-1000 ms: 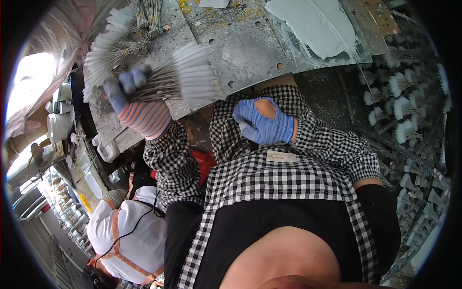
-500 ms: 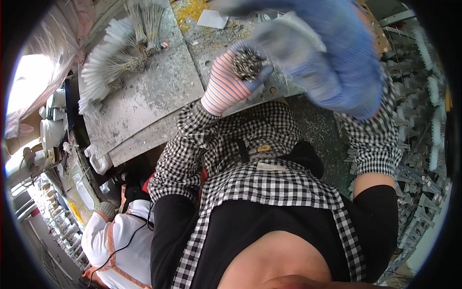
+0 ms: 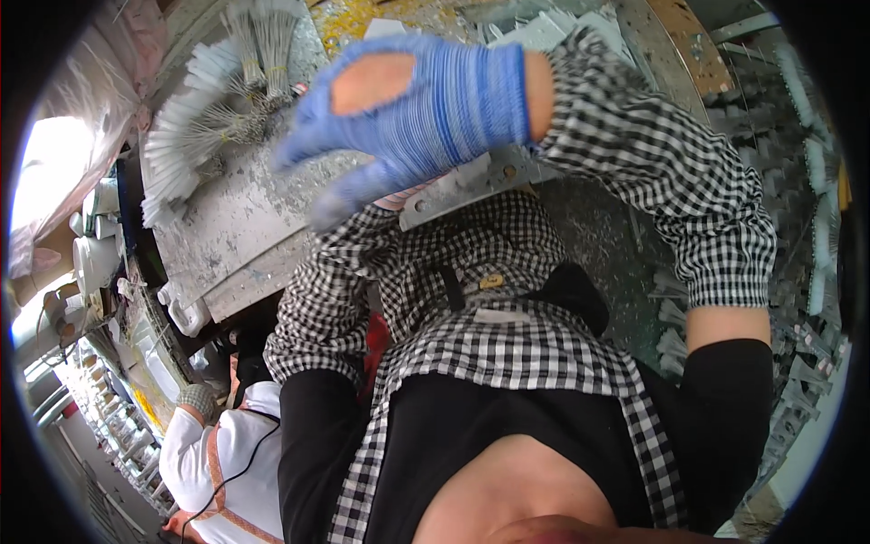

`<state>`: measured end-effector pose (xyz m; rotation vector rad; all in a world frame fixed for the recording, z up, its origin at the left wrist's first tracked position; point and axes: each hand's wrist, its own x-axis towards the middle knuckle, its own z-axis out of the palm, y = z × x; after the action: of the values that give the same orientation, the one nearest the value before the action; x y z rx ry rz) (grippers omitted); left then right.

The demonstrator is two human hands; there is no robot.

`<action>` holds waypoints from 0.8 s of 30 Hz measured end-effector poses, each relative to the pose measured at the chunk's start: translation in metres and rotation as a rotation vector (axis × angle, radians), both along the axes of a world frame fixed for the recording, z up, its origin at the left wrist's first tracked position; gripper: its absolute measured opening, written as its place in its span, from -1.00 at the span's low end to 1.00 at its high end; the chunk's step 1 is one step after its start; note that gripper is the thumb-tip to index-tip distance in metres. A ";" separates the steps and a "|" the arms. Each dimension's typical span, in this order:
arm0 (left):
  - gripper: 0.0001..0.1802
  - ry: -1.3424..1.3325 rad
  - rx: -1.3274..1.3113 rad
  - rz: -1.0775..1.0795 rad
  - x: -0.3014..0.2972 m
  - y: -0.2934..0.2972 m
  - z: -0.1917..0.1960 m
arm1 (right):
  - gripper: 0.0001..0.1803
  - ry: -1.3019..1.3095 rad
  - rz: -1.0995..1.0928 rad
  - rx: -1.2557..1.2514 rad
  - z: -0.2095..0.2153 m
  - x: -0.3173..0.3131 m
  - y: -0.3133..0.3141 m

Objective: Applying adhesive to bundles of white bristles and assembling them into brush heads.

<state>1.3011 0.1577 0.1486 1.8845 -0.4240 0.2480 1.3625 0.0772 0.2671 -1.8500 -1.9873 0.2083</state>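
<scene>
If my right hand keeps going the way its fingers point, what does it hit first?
Probably the fanned bundles of white sticks on the grey worktable; the right hand points left toward them. Depth is unclear, so it may pass above.

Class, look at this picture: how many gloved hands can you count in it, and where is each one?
2. A blue-gloved right hand is raised near the camera above the metal workbench. A co-worker's grey-gloved hand is at lower left. The left hand is mostly hidden behind the blue glove.

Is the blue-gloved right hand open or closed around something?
Open: the right hand has fingers spread, holding nothing visible, raised above the grey worktable.
</scene>
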 end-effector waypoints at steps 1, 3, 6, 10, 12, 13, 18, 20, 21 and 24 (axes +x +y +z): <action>-0.49 -0.006 0.010 -0.002 0.003 0.001 0.001 | -0.15 0.105 -0.027 0.122 0.011 -0.005 -0.006; -0.47 -0.018 0.033 -0.003 0.009 0.003 0.005 | -0.15 0.071 -0.067 0.095 -0.014 0.003 -0.008; -0.45 -0.007 0.058 0.001 0.000 0.005 0.001 | -0.15 0.080 -0.378 -0.601 0.024 -0.005 -0.012; -0.42 0.000 -0.451 0.020 -0.001 0.001 0.049 | 0.00 -0.169 0.012 0.668 -0.053 0.047 -0.059; -0.41 -0.105 -0.585 -0.032 -0.004 -0.003 0.074 | -0.03 0.689 -0.111 0.353 -0.064 0.022 -0.078; -0.35 -0.222 -0.710 -0.104 -0.001 -0.003 0.085 | -0.03 0.694 -0.098 0.347 -0.078 0.009 -0.075; -0.69 -1.002 0.375 0.361 0.023 0.026 0.108 | -0.24 0.699 -0.594 0.155 -0.080 -0.019 -0.057; -0.71 -0.757 0.513 0.242 0.006 0.019 0.107 | -0.36 0.643 -0.580 0.300 -0.133 -0.015 -0.058; -0.73 -0.512 0.631 0.113 0.002 0.014 0.098 | -0.43 0.463 -0.607 0.267 -0.186 -0.008 -0.061; -0.73 -0.376 0.900 0.107 0.002 0.015 0.059 | -0.57 0.252 -0.535 0.469 -0.208 -0.005 -0.052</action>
<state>1.3032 0.1724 0.2081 2.7562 -0.7770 0.5534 1.3571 0.0250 0.0596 -1.8464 -1.1895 -0.1637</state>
